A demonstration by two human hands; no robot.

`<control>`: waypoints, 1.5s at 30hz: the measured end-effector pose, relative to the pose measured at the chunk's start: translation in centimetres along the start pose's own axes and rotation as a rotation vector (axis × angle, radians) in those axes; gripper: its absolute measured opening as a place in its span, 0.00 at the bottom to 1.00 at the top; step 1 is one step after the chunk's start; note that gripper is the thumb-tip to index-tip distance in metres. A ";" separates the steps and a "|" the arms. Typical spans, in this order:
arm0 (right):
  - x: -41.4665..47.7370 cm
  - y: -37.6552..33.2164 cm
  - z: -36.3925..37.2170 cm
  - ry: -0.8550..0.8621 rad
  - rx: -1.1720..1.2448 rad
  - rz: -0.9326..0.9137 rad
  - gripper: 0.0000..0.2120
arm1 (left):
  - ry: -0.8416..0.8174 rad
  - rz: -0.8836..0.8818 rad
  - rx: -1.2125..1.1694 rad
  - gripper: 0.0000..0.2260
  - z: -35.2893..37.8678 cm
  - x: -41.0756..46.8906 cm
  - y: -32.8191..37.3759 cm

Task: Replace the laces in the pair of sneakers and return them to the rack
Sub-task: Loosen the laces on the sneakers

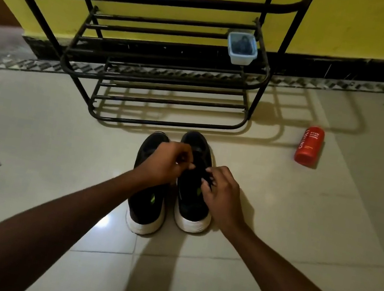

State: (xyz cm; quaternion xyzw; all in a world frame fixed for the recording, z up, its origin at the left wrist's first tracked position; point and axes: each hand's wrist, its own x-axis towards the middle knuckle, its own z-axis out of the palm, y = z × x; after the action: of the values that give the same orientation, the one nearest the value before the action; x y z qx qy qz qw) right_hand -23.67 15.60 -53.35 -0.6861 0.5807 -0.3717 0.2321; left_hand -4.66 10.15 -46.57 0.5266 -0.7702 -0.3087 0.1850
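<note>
Two black sneakers with white soles stand side by side on the tiled floor, toes toward the rack: the left sneaker (144, 203) and the right sneaker (192, 204). My left hand (166, 162) is curled over the right sneaker's lacing area and pinches a black lace there. My right hand (222, 193) pinches the black lace (208, 181) at that shoe's right side. The eyelets are hidden under my fingers. The black metal shoe rack (161, 81) stands just beyond the shoes against the yellow wall.
A small pale-blue plastic tub (241, 57) with dark contents sits on the rack's middle shelf at the right. A red bottle (309, 146) stands on the floor to the right of the rack. A black skirting runs along the wall's base.
</note>
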 end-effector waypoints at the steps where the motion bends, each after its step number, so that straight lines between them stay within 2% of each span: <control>1: -0.4 0.1 0.2 0.024 0.019 0.008 0.12 | 0.017 -0.044 -0.138 0.03 -0.1 -0.2 0.0; 3: -0.7 0.0 0.4 0.046 0.038 0.017 0.12 | 0.050 -0.151 -0.514 0.04 0.1 -0.7 0.6; 5: -0.9 -0.2 0.7 0.051 0.029 0.026 0.14 | 0.103 -0.239 -0.761 0.05 0.2 -0.8 1.7; 7: -0.9 -0.6 0.7 0.051 -0.003 0.016 0.17 | 0.180 -0.264 -0.834 0.04 -0.7 -0.8 2.6; 9: -0.9 -0.8 0.8 0.048 -0.046 -0.011 0.19 | 0.244 -0.183 -0.841 0.01 -2.6 -0.9 3.2; 11: -0.9 -0.8 0.8 0.043 -0.067 -0.026 0.20 | 0.277 -0.102 -0.757 0.07 -4.6 -1.4 3.7; 13: -0.8 -0.8 0.8 0.048 -0.062 -0.030 0.18 | 0.252 -0.104 -0.534 0.10 -5.9 -1.8 3.8; 16: -0.8 -0.9 0.7 0.068 -0.063 -0.040 0.14 | 0.012 -0.190 0.116 0.08 -5.7 -1.8 2.6; 18: -0.8 -1.0 0.6 0.074 -0.087 -0.055 0.15 | -0.100 -0.255 0.309 0.08 -4.3 -1.7 2.3; 21: -0.6 -1.0 0.5 0.057 -0.152 -0.091 0.17 | 0.014 -0.263 0.462 0.07 -2.2 -1.1 2.2; 23: -0.5 -1.1 0.4 0.050 -0.160 -0.099 0.15 | 0.067 -0.186 0.480 0.06 -1.4 -0.5 2.0; 27: -0.7 -1.4 0.5 0.079 -0.177 -0.080 0.11 | -0.080 -0.069 0.205 0.08 -1.0 -0.1 1.6; 30: -0.8 -1.3 0.6 0.124 -0.148 -0.034 0.13 | -0.069 -0.060 0.160 0.08 -0.6 -0.3 1.7; 33: -1.0 -1.2 0.7 0.140 -0.097 0.028 0.15 | -0.085 -0.039 0.186 0.12 -0.2 -0.6 1.7; 36: -1.1 -1.5 0.7 0.119 -0.027 0.120 0.23 | -0.062 -0.007 0.332 0.11 0.4 -0.6 2.1; 41: -1.0 -1.6 0.7 0.125 -0.008 0.147 0.26 | -0.019 -0.030 0.485 0.08 1.5 0.0 3.7; 43: -0.9 -1.6 0.7 0.130 -0.039 0.124 0.25 | -0.019 -0.082 0.454 0.08 1.6 0.2 3.6; 45: -0.9 -1.6 0.7 0.147 -0.108 0.078 0.23 | 0.026 -0.207 0.303 0.07 1.0 0.5 3.1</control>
State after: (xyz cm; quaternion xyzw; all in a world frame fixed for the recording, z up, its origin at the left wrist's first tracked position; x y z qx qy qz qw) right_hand -22.12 16.76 -52.78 -0.6455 0.6416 -0.3798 0.1659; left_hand -7.63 10.81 -45.24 0.6288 -0.7471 -0.1998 0.0810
